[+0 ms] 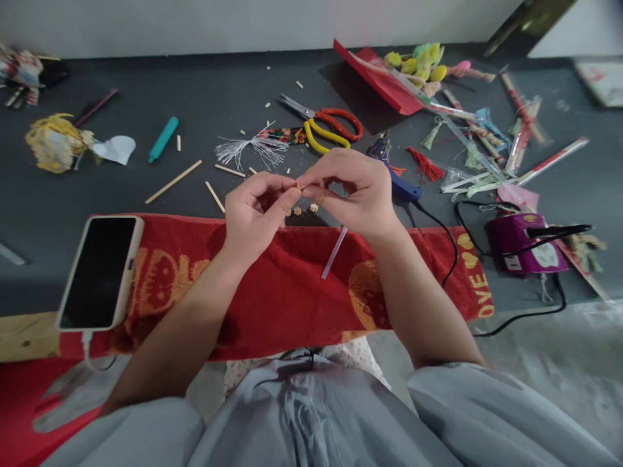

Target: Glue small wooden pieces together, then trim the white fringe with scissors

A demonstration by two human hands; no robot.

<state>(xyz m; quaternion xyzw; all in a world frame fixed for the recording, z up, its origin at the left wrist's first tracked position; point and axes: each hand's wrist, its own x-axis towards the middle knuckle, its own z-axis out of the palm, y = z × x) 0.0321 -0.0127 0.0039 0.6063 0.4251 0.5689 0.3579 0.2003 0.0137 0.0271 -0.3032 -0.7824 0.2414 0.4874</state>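
Both hands work at mid-view, fingertips meeting above the towel's far edge. Left hand: thumb and index finger closed in a pinch, remaining fingers loosely curled. Right hand: thumb and index finger likewise nearly closed, the others bent. Between the two pinches, a small tan piece, roughly equidistant from both palms; it appears gripped from both sides. Long axis: cannot tell, mostly covered by fingertips. Material possibly wood, judging by colour.

Just below the fingertips, small knobbly pale pieces sit on the dark, smooth tabletop. A translucent, straight strip slants over the red terry towel, nearer the right hand.

Beyond the hands: splayed, thin white strands, tied at the middle; scissors with rigid orange handles, a yellow loop handle beside them. Blue glue gun, corded, just beside the right hand. Slender wooden sticks lie on the left hand's side, with a capped teal tube farther out.
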